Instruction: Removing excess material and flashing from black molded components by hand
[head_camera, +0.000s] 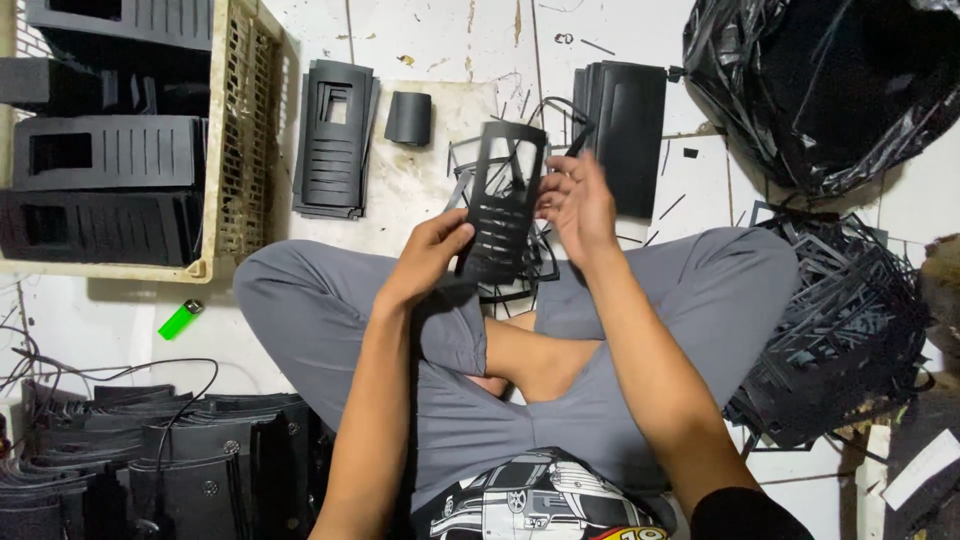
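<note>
- Nearest the camera, at the lower left, black flat moulded pieces (150, 460) stand packed on edge in rows, matt, with a thin black wire looped over them.
- The person sits cross-legged on the pale floor (420, 40) in grey trousers (330, 310) of soft cloth.
- The left hand (430, 255) is closed on the lower left edge of a black slotted panel (500, 200), thumb on the front face, fingers behind it.
- The right hand (575, 200) pinches the panel's right edge near the top, fingers curled around it.
- The panel is held upright above the knees, between both hands: a thin, flat, rectangular sheet with a cut-out window near the top and rows of horizontal slots below.
- A small green lighter (180, 320) lies on the floor, left of the left knee.
- To the right, a loose heap of thin black offcut strips (840, 330) lies tangled, frame-like and springy.
- Beyond the hands, a stack of similar slotted panels (335, 140) lies flat, with a small curved black piece (408, 118) just beside it and another stack of plain black sheets (625, 130) further right.
- At the far left, a cream plastic crate (240, 140) with lattice walls holds larger ribbed black panels laid flat in layers.
- At the far right sits a glossy, crumpled black plastic bag (820, 90).
</note>
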